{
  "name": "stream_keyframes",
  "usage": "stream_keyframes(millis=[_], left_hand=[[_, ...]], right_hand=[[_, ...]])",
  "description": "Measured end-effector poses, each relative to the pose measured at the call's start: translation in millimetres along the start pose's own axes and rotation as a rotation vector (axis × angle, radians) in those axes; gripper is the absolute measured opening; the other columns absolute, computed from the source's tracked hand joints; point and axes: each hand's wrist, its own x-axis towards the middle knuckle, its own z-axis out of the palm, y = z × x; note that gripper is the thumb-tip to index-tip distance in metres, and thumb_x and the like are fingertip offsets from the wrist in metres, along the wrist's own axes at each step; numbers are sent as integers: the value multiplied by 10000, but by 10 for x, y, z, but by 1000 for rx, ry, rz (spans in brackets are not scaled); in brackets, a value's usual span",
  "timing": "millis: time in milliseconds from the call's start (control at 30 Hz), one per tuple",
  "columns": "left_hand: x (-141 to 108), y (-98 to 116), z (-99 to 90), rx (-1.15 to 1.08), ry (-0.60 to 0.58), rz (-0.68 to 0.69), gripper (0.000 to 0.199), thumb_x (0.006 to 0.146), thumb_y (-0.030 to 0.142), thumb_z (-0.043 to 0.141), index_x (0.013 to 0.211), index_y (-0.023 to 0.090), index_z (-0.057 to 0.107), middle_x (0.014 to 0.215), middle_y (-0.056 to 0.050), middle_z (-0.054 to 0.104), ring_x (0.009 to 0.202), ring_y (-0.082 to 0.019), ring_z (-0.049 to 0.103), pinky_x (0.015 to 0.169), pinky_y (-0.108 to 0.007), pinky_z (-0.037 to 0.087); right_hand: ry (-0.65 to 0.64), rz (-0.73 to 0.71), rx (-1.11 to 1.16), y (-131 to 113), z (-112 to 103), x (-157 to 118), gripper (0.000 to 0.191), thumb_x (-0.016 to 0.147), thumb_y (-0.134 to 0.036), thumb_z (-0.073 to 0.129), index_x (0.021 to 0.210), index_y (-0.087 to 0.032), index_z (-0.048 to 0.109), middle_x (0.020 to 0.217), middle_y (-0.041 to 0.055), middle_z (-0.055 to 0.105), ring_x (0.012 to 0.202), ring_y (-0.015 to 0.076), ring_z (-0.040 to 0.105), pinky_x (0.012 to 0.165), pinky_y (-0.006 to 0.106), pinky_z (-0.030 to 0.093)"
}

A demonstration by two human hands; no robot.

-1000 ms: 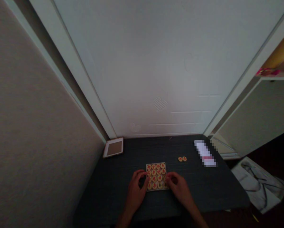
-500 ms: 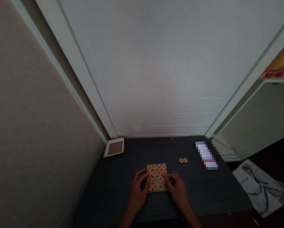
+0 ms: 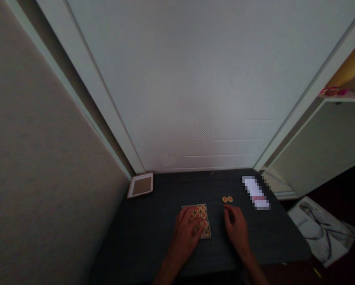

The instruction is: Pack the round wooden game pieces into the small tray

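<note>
A shallow square box (image 3: 210, 236) holds rows of round Chinese chess pieces (image 3: 203, 215), pale with mostly red characters. My left hand (image 3: 185, 229) lies over the box's left and middle, its fingers and thumb apart on the pieces and hiding several of them. To the right of the box, my right hand (image 3: 236, 225) is above the dark table with its fingers curled and the thumb close to the index fingertip. Whether anything is between those tips cannot be seen. Just beyond them lie two loose chess pieces (image 3: 227, 199), side by side.
The dark table (image 3: 156, 221) meets a white panel (image 3: 165, 99) at the back. A framed tray-like object (image 3: 142, 186) stands at the back left. A pixelated item (image 3: 256, 192) lies at the right. Beside the table, a white printed box (image 3: 322, 233) sits lower down.
My right hand has left the box and moved right, near the two loose pieces. My left hand has slid right, covering more of the box. The view has shifted slightly.
</note>
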Motion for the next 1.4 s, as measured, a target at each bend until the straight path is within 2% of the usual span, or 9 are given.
stream_keyframes(millis=[133, 333, 467, 700, 833, 933, 1100, 1233, 1400], left_hand=[[125, 64, 59, -9, -68, 37, 129, 881, 248, 666, 940, 310, 762, 1353, -32, 602, 1257, -309, 512, 1039, -540, 451], [128, -14, 136, 8, -82, 13, 121, 872, 254, 686, 935, 324, 762, 1354, -23, 603, 1259, -311, 514, 1042, -555, 439], [104, -46, 101, 0, -68, -5, 162, 878, 287, 680, 1017, 335, 747, 1330, -28, 621, 1244, -303, 527, 1039, -533, 459], [77, -89, -36, -27, 39, -37, 186, 906, 305, 628, 1053, 306, 741, 1295, -65, 633, 1223, -301, 540, 1035, -519, 480], [99, 8, -73, -112, 96, -60, 183, 928, 335, 592, 1003, 294, 753, 1231, -72, 664, 1184, -289, 573, 1019, -496, 494], [124, 104, -38, -271, 110, -124, 192, 930, 361, 589, 992, 277, 750, 1138, -67, 714, 1096, -264, 637, 976, -443, 524], [159, 240, 93, -609, -29, -324, 308, 914, 454, 598, 1080, 219, 708, 1043, -75, 760, 953, -226, 717, 844, -346, 583], [157, 306, 126, -725, -96, -366, 375, 870, 520, 629, 1052, 202, 709, 1041, -80, 767, 963, -227, 722, 851, -329, 584], [150, 287, -6, -764, -167, -355, 352, 864, 512, 638, 944, 192, 762, 963, -83, 790, 895, -238, 738, 839, -345, 584]], right_hand=[[-3, -59, -72, 247, -143, 308, 328, 939, -447, 527, 1100, -204, 676, 1071, 128, 677, 971, 269, 633, 883, 427, 516], [-144, -194, -140, 409, -143, 562, 376, 867, -426, 654, 1190, -236, 684, 1213, 114, 648, 1137, 294, 578, 1009, 482, 450], [-258, -189, -145, 419, -150, 658, 359, 875, -388, 650, 1207, -259, 690, 1166, 97, 668, 1092, 280, 603, 1008, 472, 457], [-335, -103, -18, 256, -215, 721, 252, 874, -395, 642, 1043, -251, 760, 1062, 87, 663, 957, 247, 660, 890, 377, 546], [-310, -66, 33, 70, -287, 654, 266, 857, -427, 658, 1037, -262, 762, 1106, 81, 656, 944, 239, 670, 873, 366, 558], [-288, -95, 107, -116, -350, 517, 304, 839, -441, 684, 1077, -265, 754, 1133, 83, 686, 945, 248, 675, 885, 383, 553], [-369, -118, 207, -477, -382, 181, 320, 842, -418, 706, 1129, -277, 728, 987, 52, 757, 811, 223, 692, 780, 343, 565], [-382, -149, 243, -680, -325, -50, 276, 850, -409, 696, 1092, -285, 743, 941, 49, 761, 800, 219, 694, 760, 325, 568], [-365, -206, 265, -755, -227, -201, 243, 886, -391, 660, 1102, -312, 738, 934, 49, 752, 829, 225, 690, 782, 335, 565]])
